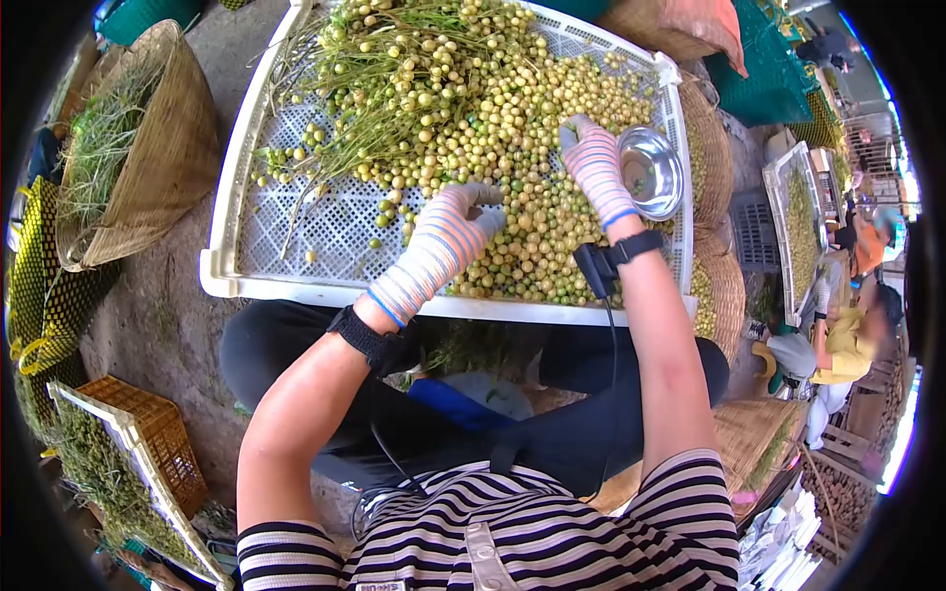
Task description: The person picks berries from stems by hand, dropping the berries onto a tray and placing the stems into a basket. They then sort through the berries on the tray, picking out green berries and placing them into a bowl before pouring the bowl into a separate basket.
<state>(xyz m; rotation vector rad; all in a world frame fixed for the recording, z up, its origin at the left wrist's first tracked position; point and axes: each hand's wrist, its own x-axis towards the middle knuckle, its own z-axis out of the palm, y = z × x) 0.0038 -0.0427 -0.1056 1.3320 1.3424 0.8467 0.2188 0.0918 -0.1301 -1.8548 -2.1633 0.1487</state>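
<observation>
A white mesh tray in front of me holds many small round yellow-green fruits. My left hand, in a striped grey-tipped glove, rests low over the fruits, thumb and fingers curved with a gap between them. My right hand, gloved alike, is over the fruits farther right, its fingers bent together; what they hold, if anything, is hidden. Just right of that hand a shiny metal bowl sits on the fruits. Thin green stems with fruits attached lie heaped at the tray's upper left.
A wicker basket of green stems stands at left, above an orange crate beside a stem-filled tray. More baskets stand against the right side. Farther right a person in a yellow shirt sits near another fruit tray.
</observation>
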